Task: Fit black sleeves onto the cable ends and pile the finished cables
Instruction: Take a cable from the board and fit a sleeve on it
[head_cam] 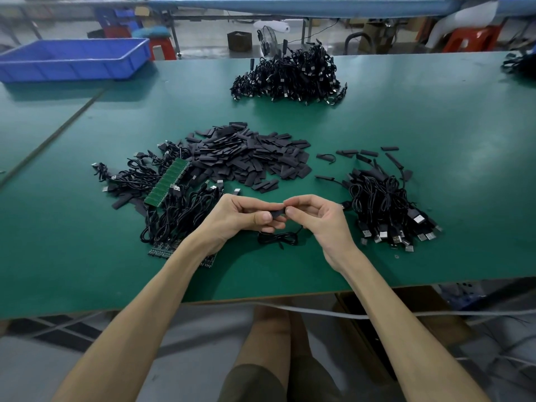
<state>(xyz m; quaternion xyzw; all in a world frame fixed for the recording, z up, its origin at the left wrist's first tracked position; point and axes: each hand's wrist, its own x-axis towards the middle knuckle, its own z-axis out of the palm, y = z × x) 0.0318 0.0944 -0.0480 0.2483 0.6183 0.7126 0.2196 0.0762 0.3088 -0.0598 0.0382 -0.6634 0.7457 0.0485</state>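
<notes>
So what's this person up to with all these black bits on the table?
The left hand and right hand pinch one black sleeve between them, above a green table; a thin cable loops below them. Loose sleeves lie heaped just beyond, with cable piles to the left, right and farther back.

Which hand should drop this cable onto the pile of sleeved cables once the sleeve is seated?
Probably right. The right hand is next to the right-side cable pile; the left hand would have to cross over. Both now pinch the black sleeve.
</notes>
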